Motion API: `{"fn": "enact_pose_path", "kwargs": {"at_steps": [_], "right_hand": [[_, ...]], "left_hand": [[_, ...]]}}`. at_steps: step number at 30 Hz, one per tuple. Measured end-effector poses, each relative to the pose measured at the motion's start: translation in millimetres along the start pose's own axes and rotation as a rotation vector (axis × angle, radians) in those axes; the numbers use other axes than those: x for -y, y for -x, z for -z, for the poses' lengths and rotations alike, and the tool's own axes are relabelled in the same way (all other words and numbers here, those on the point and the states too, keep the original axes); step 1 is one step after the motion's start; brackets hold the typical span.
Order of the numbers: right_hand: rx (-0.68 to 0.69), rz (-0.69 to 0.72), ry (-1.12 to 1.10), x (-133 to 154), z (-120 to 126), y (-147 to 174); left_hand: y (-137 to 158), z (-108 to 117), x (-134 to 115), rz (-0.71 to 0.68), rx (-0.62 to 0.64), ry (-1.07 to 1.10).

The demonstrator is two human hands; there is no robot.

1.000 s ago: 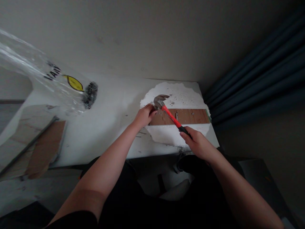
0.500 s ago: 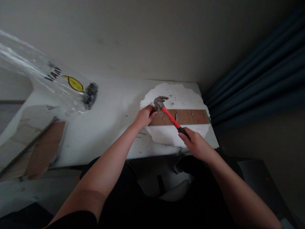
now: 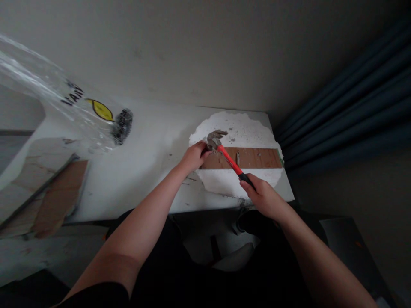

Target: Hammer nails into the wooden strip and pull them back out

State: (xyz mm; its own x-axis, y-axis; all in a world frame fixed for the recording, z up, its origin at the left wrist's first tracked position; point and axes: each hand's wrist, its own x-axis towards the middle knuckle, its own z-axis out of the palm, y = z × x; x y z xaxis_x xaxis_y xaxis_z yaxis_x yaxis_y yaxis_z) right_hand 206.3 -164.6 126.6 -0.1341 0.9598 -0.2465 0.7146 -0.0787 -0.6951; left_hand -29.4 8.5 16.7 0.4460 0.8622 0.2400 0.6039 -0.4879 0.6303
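My right hand [image 3: 265,194] is wrapped round the black grip of a claw hammer [image 3: 229,160] with a red shaft. The hammer's grey head lies close by the fingertips of my left hand [image 3: 194,156]. Those fingers are pinched together at the left end of a brown wooden strip [image 3: 257,158]; what they hold, if anything, is too small to make out. Under the strip lies a ragged-edged white slab [image 3: 244,182], with small grey crumbs scattered on its far part. A few small chips rest on the strip.
A white table [image 3: 150,171] carries the slab, with thin dark slivers near my left forearm. Broken brown boards [image 3: 61,194] lie at the left. Clear printed plastic wrap [image 3: 102,111] hangs over the far left. Dark blue curtains [image 3: 353,94] hang at the right; a wall stands behind.
Almost nothing differs. The hammer head stays beside my left fingertips, and the view has shifted only slightly.
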Motion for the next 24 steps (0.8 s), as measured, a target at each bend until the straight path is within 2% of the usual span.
{"fn": "enact_pose_path", "kwargs": {"at_steps": [16,24], "right_hand": [[-0.008,0.003,0.046,-4.3,-2.1,-2.9],[-0.006,-0.001,-0.005,-2.7,-1.5,-3.2]], "left_hand": [[0.4,-1.7,3.6,-0.009,-0.032,0.112],[-3.0,-3.2,4.6,0.121,-0.245,0.335]]}}
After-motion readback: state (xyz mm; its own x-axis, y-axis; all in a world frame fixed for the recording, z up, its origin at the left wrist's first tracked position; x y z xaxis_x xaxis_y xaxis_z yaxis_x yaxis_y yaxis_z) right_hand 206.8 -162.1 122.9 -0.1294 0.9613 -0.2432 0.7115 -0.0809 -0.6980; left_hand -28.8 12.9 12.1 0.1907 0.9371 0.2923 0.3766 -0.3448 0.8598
